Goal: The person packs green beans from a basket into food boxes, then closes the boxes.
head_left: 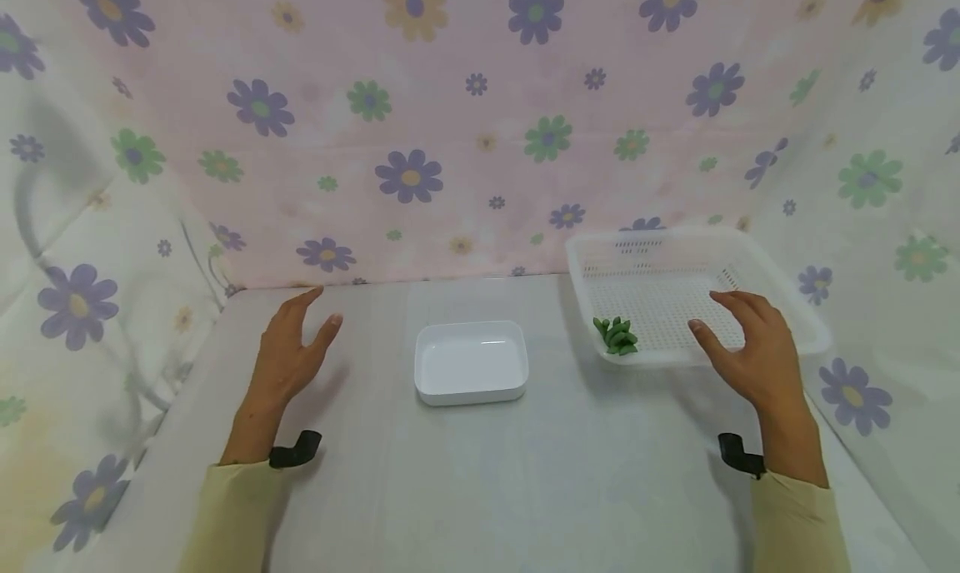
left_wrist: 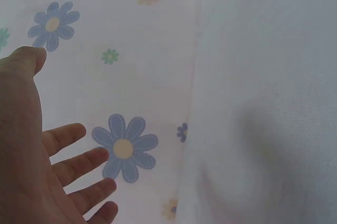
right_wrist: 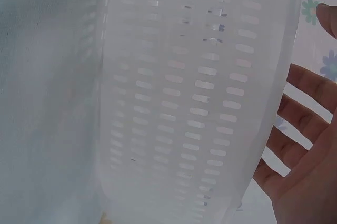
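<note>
Head camera looked down over both hands; right wrist camera sat close against the basket (right_wrist: 200,92) beside its fingers, shared with head view

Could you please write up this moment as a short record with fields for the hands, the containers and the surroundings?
left hand: left hand open, fingers spread, holding nothing, above the table
right hand: right hand open over the near right part of the slotted basket; contact unclear
basket contents: small pile of green pods in its near left corner
middle: empty white dish between the hands
surroundings: flowered cloth behind and at both sides
</note>
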The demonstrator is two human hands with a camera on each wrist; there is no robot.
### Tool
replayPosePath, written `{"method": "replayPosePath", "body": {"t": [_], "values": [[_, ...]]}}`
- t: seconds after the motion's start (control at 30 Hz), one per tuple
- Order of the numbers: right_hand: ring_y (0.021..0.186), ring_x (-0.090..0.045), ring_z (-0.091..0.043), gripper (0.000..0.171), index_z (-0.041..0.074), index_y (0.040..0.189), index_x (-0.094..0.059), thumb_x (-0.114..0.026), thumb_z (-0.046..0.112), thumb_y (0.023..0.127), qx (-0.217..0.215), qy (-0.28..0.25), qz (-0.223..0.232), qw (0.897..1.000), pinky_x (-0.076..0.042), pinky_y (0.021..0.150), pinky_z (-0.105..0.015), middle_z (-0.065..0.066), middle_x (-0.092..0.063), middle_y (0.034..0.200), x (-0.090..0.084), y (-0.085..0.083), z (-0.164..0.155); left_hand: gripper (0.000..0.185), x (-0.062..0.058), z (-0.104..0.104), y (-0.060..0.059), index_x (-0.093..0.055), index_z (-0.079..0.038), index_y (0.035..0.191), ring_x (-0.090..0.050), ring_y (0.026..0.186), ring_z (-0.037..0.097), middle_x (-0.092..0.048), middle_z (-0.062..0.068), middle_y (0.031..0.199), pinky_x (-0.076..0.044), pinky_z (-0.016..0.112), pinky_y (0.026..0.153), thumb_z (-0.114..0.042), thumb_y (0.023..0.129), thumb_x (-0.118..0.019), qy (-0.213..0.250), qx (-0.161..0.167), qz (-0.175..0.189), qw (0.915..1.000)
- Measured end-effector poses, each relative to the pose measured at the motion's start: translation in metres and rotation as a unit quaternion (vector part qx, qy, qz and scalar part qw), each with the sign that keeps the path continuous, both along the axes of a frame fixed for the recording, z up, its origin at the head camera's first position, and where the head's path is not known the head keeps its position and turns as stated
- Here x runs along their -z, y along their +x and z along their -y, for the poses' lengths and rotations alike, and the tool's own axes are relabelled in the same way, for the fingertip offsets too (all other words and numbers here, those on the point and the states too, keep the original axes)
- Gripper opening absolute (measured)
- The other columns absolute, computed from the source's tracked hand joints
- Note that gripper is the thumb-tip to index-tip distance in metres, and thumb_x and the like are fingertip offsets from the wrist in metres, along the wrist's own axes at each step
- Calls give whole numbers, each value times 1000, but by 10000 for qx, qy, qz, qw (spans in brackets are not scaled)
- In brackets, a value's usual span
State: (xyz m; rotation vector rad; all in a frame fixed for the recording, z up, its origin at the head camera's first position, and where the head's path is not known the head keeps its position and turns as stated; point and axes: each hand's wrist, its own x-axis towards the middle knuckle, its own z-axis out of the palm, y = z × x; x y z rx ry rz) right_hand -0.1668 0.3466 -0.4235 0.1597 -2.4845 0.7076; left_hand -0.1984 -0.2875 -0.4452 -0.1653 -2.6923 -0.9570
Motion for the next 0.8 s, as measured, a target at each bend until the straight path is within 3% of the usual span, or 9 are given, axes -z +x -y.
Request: {"method": "replayPosePath", "body": {"t": [0.23, 0.33, 0.47, 0.6, 0.8], "values": [[129, -52, -50, 46, 2, 131, -71, -83, 13, 88, -509, -48, -302, 9982, -40, 108, -71, -24, -64, 133, -1, 1, 5, 68, 15, -13, -3, -37, -10, 165, -33, 151, 47, -36, 19, 167, -31, 70, 119, -38, 108, -62, 529, 1073, 321, 9923], [127, -54, -48, 49, 1, 131, -72, -85, 7, 84, -754, 30, -512, 9958, -42, 108, -67, -23, -64, 129, -3, 1, 8, 68, 18, -17, -4, -37, -14, 165, -35, 151, 43, -37, 15, 167, -34, 68, 119, -34, 106, -66, 632, 1307, 295, 9890], [124, -57, -44, 52, 1, 131, -71, -86, 3, 82, -966, 112, -679, 9929, -43, 115, -39, -21, -65, 127, -7, 0, 13, 71, 18, -22, -3, -37, -21, 165, -36, 153, 38, -37, 10, 168, -36, 67, 118, -30, 103, -71, 736, 1484, 267, 9858], [121, -61, -38, 54, 4, 133, -71, -87, 0, 82, -1164, 65, -548, 9917, -32, 110, -8, -15, -68, 126, -11, 2, 19, 83, 22, -29, -2, -29, -31, 168, -34, 154, 39, -31, 5, 171, -37, 66, 119, -27, 100, -76, 743, 1812, 573, 9790], [120, -61, -31, 52, 11, 131, -74, -87, 2, 82, -1432, 286, -292, 9888, -33, 105, -8, -8, -70, 124, -14, 5, 30, 103, 33, -44, 0, -16, -43, 170, -35, 151, 45, -18, 0, 173, -35, 71, 118, -33, 93, -84, 744, 2362, 1296, 9601]]}}
